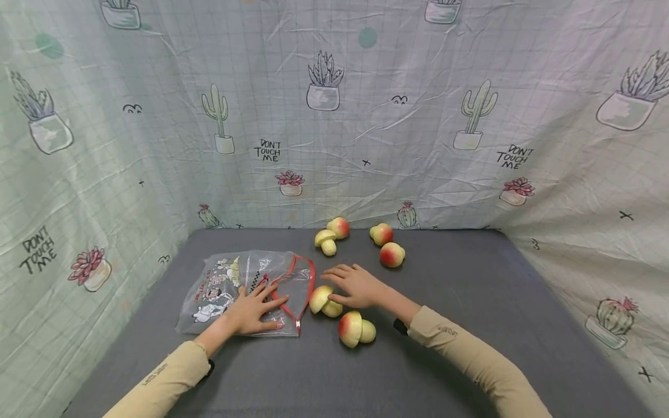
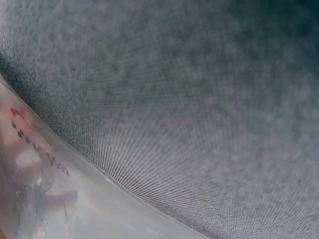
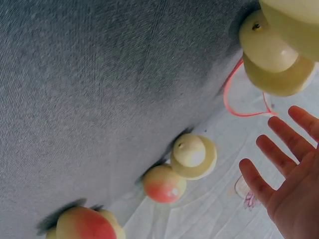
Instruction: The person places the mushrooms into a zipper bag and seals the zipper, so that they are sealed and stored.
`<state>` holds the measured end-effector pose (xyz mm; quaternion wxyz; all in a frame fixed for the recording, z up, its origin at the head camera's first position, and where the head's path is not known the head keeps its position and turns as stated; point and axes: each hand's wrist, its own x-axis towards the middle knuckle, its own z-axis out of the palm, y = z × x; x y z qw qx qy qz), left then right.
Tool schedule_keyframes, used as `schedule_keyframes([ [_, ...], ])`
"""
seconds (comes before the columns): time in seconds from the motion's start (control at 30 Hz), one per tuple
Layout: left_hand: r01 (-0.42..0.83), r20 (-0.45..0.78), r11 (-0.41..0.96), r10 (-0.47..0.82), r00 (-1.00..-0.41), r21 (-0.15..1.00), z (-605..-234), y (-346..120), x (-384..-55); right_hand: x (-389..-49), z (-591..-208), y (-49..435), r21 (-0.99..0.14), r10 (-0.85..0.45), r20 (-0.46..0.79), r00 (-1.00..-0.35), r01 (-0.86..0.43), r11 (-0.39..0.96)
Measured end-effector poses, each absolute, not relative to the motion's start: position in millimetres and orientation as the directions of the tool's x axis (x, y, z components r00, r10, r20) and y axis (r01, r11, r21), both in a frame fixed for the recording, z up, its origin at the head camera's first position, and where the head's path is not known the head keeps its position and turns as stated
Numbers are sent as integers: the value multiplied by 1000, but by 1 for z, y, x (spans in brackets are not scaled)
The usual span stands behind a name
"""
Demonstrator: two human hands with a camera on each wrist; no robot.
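Observation:
Fingers spread, my left hand [image 1: 250, 312] rests on a clear plastic bag [image 1: 219, 261] with printed cartoon figures and a red-trimmed end. Part of the bag [image 2: 114, 209] also appears in the left wrist view, where the hand is hard to make out. My right hand [image 1: 360, 287], its fingers extended and holding nothing, hovers beside a yellow toy mushroom [image 1: 318, 300] at the bag's red end. In the right wrist view, a gap separates this hand [image 3: 299, 184] from the mushroom [image 3: 271, 74]. A red-and-yellow toy mushroom [image 1: 351, 330] lies nearer the front.
Two more toy mushrooms, one yellow [image 1: 325, 237] and one red-tinged [image 1: 341, 228], lie at the back of the dark grey table [image 1: 444, 278]. Right of them are another two, a farther one [image 1: 384, 234] and a nearer one [image 1: 391, 255]. A printed cloth [image 1: 366, 128] encloses the back and sides.

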<state>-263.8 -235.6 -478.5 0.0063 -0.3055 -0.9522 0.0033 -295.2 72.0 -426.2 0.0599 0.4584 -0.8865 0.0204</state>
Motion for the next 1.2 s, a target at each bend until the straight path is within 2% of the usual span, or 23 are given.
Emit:
schedule_keyframes([
  [0.3, 573, -7, 820, 572, -820, -14, -476, -234, -265, -289, -426, 65, 40, -813, 109, -572, -814, 579],
  [0.63, 607, 31, 795, 607, -794, -14, -473, -232, -264, -291, -428, 62, 53, -820, 83, -566, -819, 571],
  [0.97, 629, 89, 773, 634, -768, -81, -469, -230, -265, -292, -430, 60, 89, -826, 92, -557, -821, 564],
  [1.2, 637, 122, 759, 650, -750, -134, -469, -231, -264, -294, -434, 55, 90, -825, 53, -563, -820, 566],
])
